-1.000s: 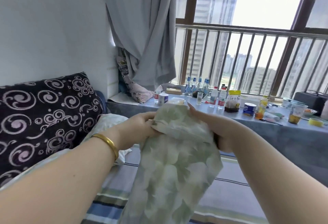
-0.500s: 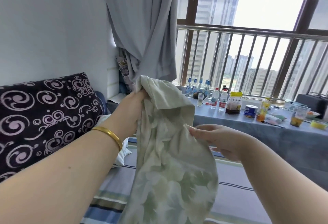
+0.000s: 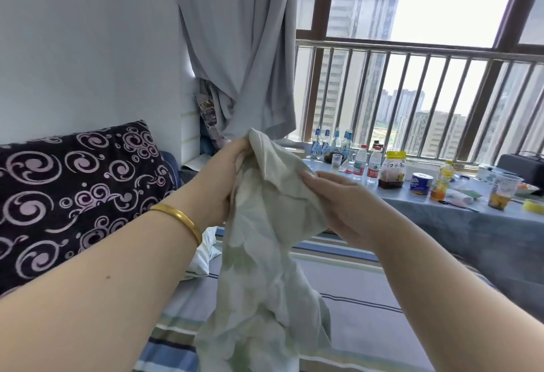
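A pale green cloth with a faint leaf print (image 3: 265, 268) hangs in front of me over the bed. My left hand (image 3: 219, 183), with a gold bangle on its wrist, grips the cloth's top corner. My right hand (image 3: 338, 203) holds the cloth's right edge a little lower, its fingers laid over the fabric and its thumb hidden beneath. The lower part of the cloth falls in loose folds toward the bottom of the view.
A striped bed sheet (image 3: 353, 298) lies below. A dark pillow with pink swirls (image 3: 73, 195) leans at the left wall. A blue-covered ledge (image 3: 441, 215) by the barred window carries several bottles, jars and cups. A grey curtain (image 3: 244, 47) hangs behind.
My left hand lifted the cloth's corner up and left, then held there. My right hand let go, dropped lower, and now has taken hold of the cloth's right edge again.
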`<act>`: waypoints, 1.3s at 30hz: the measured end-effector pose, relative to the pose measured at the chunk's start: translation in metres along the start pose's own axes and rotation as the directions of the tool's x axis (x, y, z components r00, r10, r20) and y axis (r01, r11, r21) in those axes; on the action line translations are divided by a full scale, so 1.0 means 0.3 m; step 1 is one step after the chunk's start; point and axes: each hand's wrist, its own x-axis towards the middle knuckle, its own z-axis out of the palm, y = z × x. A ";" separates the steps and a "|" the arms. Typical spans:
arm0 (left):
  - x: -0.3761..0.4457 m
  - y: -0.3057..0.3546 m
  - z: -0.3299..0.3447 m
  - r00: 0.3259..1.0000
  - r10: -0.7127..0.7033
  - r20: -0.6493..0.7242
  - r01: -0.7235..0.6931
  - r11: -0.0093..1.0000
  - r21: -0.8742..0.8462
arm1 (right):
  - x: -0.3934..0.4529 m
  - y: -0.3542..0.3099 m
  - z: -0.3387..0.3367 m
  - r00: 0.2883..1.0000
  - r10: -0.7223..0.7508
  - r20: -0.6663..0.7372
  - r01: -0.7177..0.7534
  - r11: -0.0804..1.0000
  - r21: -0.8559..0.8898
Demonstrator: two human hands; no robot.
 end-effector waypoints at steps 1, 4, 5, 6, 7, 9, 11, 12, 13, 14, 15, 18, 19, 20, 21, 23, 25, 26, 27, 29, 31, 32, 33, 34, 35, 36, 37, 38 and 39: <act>-0.004 0.000 -0.009 0.998 -0.007 -0.064 0.011 0.998 0.060 | 0.001 -0.011 0.006 0.999 0.017 -0.036 -0.013 0.995 0.099; 0.016 -0.026 -0.019 0.969 0.013 -0.248 0.048 0.970 0.239 | 0.013 -0.023 0.025 0.994 0.072 -0.082 -0.052 0.975 0.217; 0.018 -0.031 -0.016 0.961 0.023 -0.275 0.056 0.960 0.274 | 0.012 -0.023 0.032 0.995 0.093 -0.047 -0.081 0.972 0.221; 0.024 -0.036 -0.017 0.956 0.031 -0.293 0.065 0.949 0.310 | 0.007 -0.019 0.035 0.995 0.099 0.019 -0.101 0.974 0.205; 0.024 -0.038 -0.017 0.950 0.039 -0.308 0.077 0.933 0.353 | 0.003 -0.010 0.035 0.991 0.090 0.099 -0.106 0.979 0.174; 0.026 -0.033 -0.027 0.934 0.061 -0.352 0.097 0.905 0.414 | -0.008 0.009 0.034 0.982 0.055 0.182 -0.075 0.992 0.104; 0.023 -0.028 -0.038 0.917 0.066 -0.393 0.094 0.923 0.374 | -0.006 0.023 0.030 0.990 0.058 0.131 -0.068 0.995 0.077; 0.019 -0.025 -0.042 0.916 0.053 -0.399 0.087 0.942 0.325 | -0.003 0.024 0.031 0.995 0.064 0.077 -0.071 0.994 0.085; 0.016 -0.023 -0.046 0.916 0.041 -0.398 0.080 0.956 0.281 | 0.003 0.025 0.028 0.997 0.074 0.006 -0.074 0.992 0.101; 0.016 -0.024 -0.051 0.917 0.035 -0.396 0.075 0.963 0.258 | 0.009 0.027 0.023 0.994 0.083 -0.066 -0.074 0.989 0.125; 0.014 -0.024 -0.053 0.916 0.034 -0.400 0.073 0.966 0.249 | 0.014 0.026 0.019 0.989 0.096 -0.113 -0.076 0.983 0.165; 0.012 -0.027 -0.047 0.902 0.056 -0.429 0.069 0.960 0.271 | 0.021 0.023 0.025 0.981 0.153 -0.120 -0.111 0.947 0.300; 0.012 -0.031 -0.043 0.897 0.073 -0.435 0.080 0.943 0.323 | 0.023 0.021 0.031 0.977 0.175 -0.120 -0.126 0.934 0.335; 0.010 -0.036 -0.037 0.898 0.095 -0.430 0.095 0.912 0.400 | 0.024 0.019 0.036 0.974 0.194 -0.114 -0.139 0.918 0.371; 0.012 -0.044 -0.033 0.902 0.116 -0.416 0.109 0.871 0.478 | 0.027 0.018 0.041 0.972 0.209 -0.107 -0.149 0.902 0.405; 0.019 -0.060 -0.027 0.877 0.191 -0.441 0.171 0.734 0.658 | 0.035 0.014 0.046 0.965 0.230 -0.129 -0.151 0.883 0.444; 0.007 -0.061 -0.014 0.790 0.386 -0.476 0.184 0.592 0.784 | 0.042 0.010 0.052 0.952 0.231 -0.200 -0.127 0.894 0.429; 0.001 -0.061 -0.007 0.775 0.450 -0.443 0.117 0.587 0.801 | 0.048 0.008 0.054 0.945 0.224 -0.237 -0.110 0.903 0.415; -0.005 -0.063 0.001 0.798 0.454 -0.397 0.036 0.621 0.783 | 0.053 0.007 0.055 0.941 0.207 -0.268 -0.088 0.913 0.398; -0.028 -0.071 0.029 0.893 0.349 -0.285 -0.053 0.710 0.702 | 0.059 0.008 0.060 0.939 0.160 -0.306 -0.045 0.935 0.352; -0.038 -0.085 0.052 0.936 0.288 -0.204 -0.043 0.667 0.744 | 0.060 0.017 0.062 0.947 0.121 -0.299 -0.027 0.953 0.301; -0.035 -0.096 0.057 0.938 0.293 -0.185 -0.043 0.627 0.778 | 0.058 0.022 0.059 0.954 0.102 -0.282 -0.017 0.958 0.288; -0.029 -0.104 0.062 0.935 0.312 -0.171 -0.054 0.601 0.798 | 0.056 0.029 0.056 0.960 0.088 -0.267 -0.009 0.959 0.284; -0.024 -0.112 0.063 0.928 0.334 -0.163 -0.077 0.600 0.796 | 0.055 0.035 0.050 0.962 0.079 -0.260 -0.002 0.959 0.285; -0.017 -0.118 0.062 0.921 0.354 -0.164 -0.101 0.622 0.776 | 0.054 0.040 0.046 0.964 0.073 -0.256 0.004 0.958 0.288; -0.012 -0.122 0.057 0.915 0.362 -0.177 -0.119 0.662 0.740 | 0.052 0.042 0.044 0.965 0.069 -0.254 0.009 0.957 0.290; -0.010 -0.125 0.053 0.917 0.352 -0.190 -0.125 0.705 0.698 | 0.048 0.042 0.043 0.964 0.068 -0.258 0.009 0.957 0.289; -0.010 -0.126 0.051 0.921 0.333 -0.201 -0.122 0.738 0.664 | 0.047 0.042 0.041 0.960 0.071 -0.269 0.007 0.961 0.278; -0.010 -0.128 0.049 0.923 0.314 -0.221 -0.109 0.766 0.634 | 0.045 0.041 0.038 0.955 0.075 -0.288 0.003 0.965 0.261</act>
